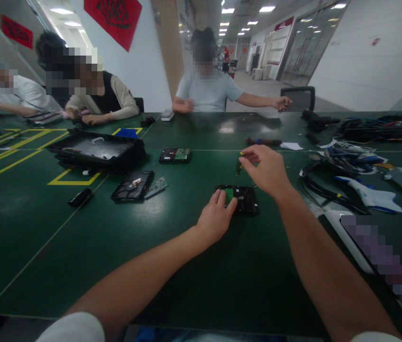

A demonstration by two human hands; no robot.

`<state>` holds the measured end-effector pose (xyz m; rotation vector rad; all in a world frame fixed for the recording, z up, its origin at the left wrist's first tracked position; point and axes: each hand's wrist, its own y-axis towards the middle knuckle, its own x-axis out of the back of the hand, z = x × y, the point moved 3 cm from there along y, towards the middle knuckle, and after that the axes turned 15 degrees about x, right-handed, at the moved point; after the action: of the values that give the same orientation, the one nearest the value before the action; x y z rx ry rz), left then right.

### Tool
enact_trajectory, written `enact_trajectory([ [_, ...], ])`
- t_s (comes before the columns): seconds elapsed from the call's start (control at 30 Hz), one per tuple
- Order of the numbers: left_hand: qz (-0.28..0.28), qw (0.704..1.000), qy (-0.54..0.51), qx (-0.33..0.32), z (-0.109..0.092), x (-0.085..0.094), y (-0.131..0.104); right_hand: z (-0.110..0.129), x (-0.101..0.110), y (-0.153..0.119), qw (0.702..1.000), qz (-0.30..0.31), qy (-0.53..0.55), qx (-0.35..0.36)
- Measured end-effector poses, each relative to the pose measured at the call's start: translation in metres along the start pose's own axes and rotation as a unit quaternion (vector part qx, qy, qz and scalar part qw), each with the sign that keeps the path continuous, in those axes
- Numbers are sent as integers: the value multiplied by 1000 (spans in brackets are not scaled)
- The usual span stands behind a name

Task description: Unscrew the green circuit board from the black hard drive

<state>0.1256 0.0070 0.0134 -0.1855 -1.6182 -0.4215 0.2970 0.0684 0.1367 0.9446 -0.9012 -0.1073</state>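
- Right hand (267, 171), just right of frame centre, has its fingertips pinched together on a small screwdriver (239, 165) with a yellow-green top, held tip-down above the drive, looks like so it can come straight down on a screw.
- Left hand (217, 219) is just below it, fingers loosely spread and resting on the near-left corner of the drive (244, 198), touching the green board (228, 194) on it, probably pinning it so it doesn't slide on the slick green surface (172, 247).
- Further out, left of centre: two more drives (134, 185) (175, 155) and a black tray (96, 149).
- Right edge: a tangle of cables (320, 187) and tools.
- Top of frame: other people sit across the surface, their hands well apart from these two.
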Motion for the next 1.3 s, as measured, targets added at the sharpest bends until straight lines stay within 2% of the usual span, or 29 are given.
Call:
enact_trajectory([
  [0.2,-3,1000,-2,-2,0,1,0,2,-1,-1,998,-16,46,-36],
  [0.5,0,1000,-5,1,0,2,-1,2,0,1,1000,0,-2,-14],
  [0.7,1,1000,-3,2,0,0,0,0,0,-1,998,-24,37,-44],
  [0.97,-2,1000,-8,-1,-1,2,0,0,0,1,1000,-6,-8,4],
  [1.17,2,1000,-9,5,-1,3,0,1,1,0,1000,-17,-2,-19],
  [1.3,-2,1000,-6,3,0,1,0,2,0,0,1000,-10,10,-1],
])
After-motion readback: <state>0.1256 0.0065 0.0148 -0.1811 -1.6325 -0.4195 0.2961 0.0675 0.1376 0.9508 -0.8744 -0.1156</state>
